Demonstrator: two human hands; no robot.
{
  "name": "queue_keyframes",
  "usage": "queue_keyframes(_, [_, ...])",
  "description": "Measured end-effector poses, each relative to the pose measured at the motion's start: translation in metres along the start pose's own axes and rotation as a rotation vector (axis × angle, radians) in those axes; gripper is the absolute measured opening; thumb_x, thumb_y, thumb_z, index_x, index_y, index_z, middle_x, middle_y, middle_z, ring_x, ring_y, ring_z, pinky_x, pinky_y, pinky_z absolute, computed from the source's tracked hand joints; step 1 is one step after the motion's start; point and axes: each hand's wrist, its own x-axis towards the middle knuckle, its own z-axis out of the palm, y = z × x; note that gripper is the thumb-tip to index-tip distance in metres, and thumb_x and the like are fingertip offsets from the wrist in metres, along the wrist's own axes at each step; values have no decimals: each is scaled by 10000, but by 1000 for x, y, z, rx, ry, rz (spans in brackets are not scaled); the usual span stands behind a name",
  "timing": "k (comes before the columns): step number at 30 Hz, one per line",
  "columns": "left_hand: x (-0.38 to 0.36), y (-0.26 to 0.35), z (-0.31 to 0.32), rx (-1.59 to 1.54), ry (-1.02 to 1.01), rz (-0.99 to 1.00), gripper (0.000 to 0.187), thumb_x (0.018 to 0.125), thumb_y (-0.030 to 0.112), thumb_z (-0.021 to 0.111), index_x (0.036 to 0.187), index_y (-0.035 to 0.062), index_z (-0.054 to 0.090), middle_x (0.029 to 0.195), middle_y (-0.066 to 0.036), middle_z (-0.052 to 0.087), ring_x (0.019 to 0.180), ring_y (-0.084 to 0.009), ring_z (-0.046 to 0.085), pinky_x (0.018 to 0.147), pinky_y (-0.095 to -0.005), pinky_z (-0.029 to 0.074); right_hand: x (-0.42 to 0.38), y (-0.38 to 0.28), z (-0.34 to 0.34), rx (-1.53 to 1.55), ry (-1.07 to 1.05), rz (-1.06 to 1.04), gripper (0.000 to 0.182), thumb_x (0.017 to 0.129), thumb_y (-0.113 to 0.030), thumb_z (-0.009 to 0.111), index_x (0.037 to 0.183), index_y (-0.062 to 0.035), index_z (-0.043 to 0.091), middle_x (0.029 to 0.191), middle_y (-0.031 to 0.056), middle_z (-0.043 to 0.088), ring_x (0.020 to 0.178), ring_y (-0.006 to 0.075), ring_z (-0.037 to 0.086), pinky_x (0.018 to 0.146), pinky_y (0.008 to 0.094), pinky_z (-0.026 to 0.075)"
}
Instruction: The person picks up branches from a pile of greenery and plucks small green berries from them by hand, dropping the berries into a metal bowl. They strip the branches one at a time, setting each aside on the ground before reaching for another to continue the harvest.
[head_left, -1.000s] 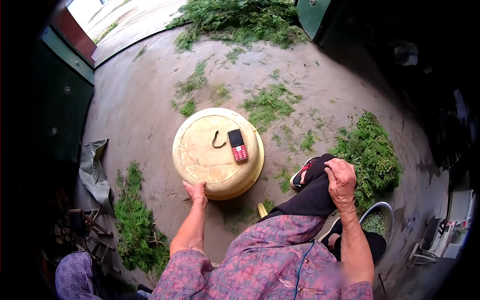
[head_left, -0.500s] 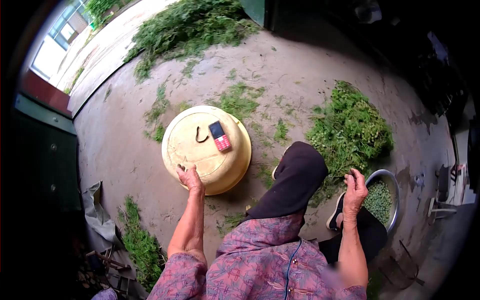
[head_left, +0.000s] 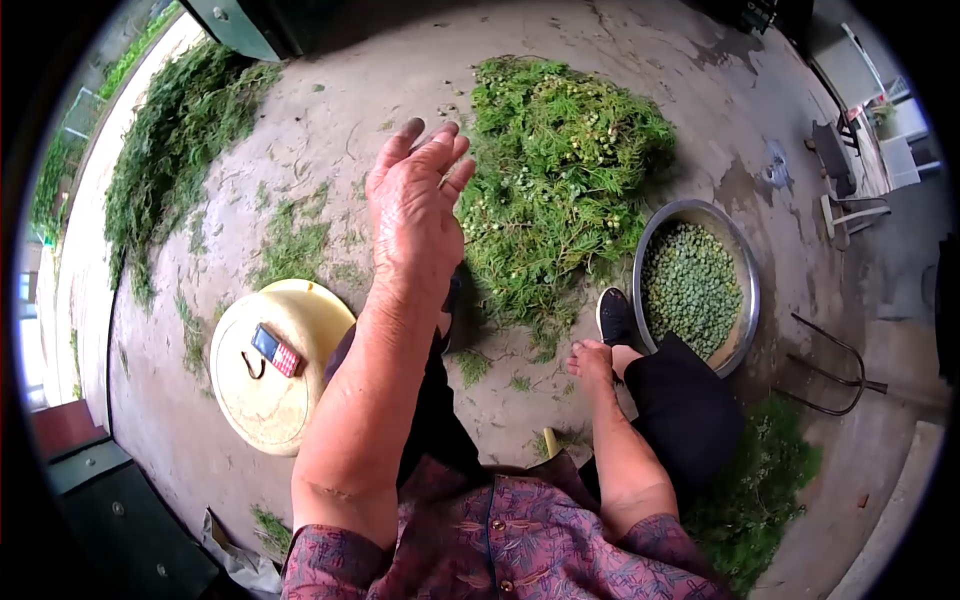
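Observation:
My left hand [head_left: 420,205] is raised, palm down and fingers apart, holding nothing. It is nearest to a heap of green conifer sprigs [head_left: 560,160] with small pale green cones or berries among them. My right hand [head_left: 590,362] hangs low beside my shoe [head_left: 616,317], its fingers curled; whatever they may hold is hidden. To its right stands a metal basin [head_left: 752,290] with many small round green pieces [head_left: 692,285] inside.
An upturned yellow tub [head_left: 245,410] at left carries a mobile phone [head_left: 276,350] and a dark curved strip [head_left: 252,366]. Darker cut branches [head_left: 170,160] lie by the doorway. A bent metal frame [head_left: 850,385] and more greenery [head_left: 755,490] are at right.
My view has swung right. The left hand has gone from beside the yellow tub up toward the sprig heap, its fingers now spread. The right hand has dropped from near the basin toward my shoe.

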Motion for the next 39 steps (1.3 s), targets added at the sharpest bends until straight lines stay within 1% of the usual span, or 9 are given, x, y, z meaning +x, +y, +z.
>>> queue_keyframes(7, [18,-28,14,27,12,-239,386,869,51,528,1220,-30,391,1018,-109,579,873,-160,563,778,-282,477,36,-32,37,133,15,-74,282,867,-76,503,1114,50,548,827,101,613,615,157,608,492,265,500])
queue_keyframes(15, [20,-24,20,68,-7,-279,390,876,72,522,1234,-32,407,1012,-90,576,853,-141,547,777,-244,460,120,-33,67,438,-132,58,520,891,-32,433,1365,-69,224,1222,88,431,742,230,624,552,346,539])
queue_keyframes(23, [22,-21,28,60,3,-294,366,869,80,530,1209,-23,443,1016,-70,566,857,-131,538,775,-238,454,134,-47,69,-90,-23,10,383,843,-139,567,1213,-70,494,917,35,586,669,119,572,503,252,454])
queue_keyframes(24, [20,-22,28,51,-6,-295,364,869,80,530,1207,-22,443,1013,-70,565,856,-131,538,776,-241,453,150,-34,70,-193,25,-112,352,800,-176,626,1123,-53,561,819,21,614,670,135,564,553,293,456])
queue_keyframes(27, [21,-25,25,47,-13,-300,346,871,77,528,1192,-23,448,1003,-70,560,841,-130,536,774,-247,448,147,-40,74,-488,57,-255,380,747,-169,668,1088,-27,579,893,49,641,768,182,579,697,318,458])
queue_keyframes(30, [23,-25,26,23,-21,-287,324,873,72,526,1175,-23,455,986,-70,559,824,-131,532,768,-248,449,142,-33,91,119,-72,-139,541,732,-131,654,1229,-7,480,1016,84,626,928,187,561,861,312,405])
queue_keyframes(33, [21,-25,26,28,-20,-315,316,874,73,527,1166,-24,457,978,-70,559,823,-133,532,769,-250,450,133,-40,100,133,78,-140,583,724,-115,645,1261,-11,444,1062,96,610,972,202,550,895,324,390])
queue_keyframes(37, [21,-21,27,35,-3,-311,309,875,76,525,1163,-17,461,971,-69,559,825,-129,532,766,-244,449,152,-32,120,-434,471,-165,513,718,-107,648,1203,-11,508,995,83,630,912,186,559,805,321,433])
queue_keyframes(39, [21,-19,27,43,7,-316,308,875,78,526,1163,-15,464,970,-68,560,823,-129,534,765,-244,451,177,-13,117,-206,319,-123,283,737,-133,658,987,-8,614,859,51,626,759,152,529,690,327,423])
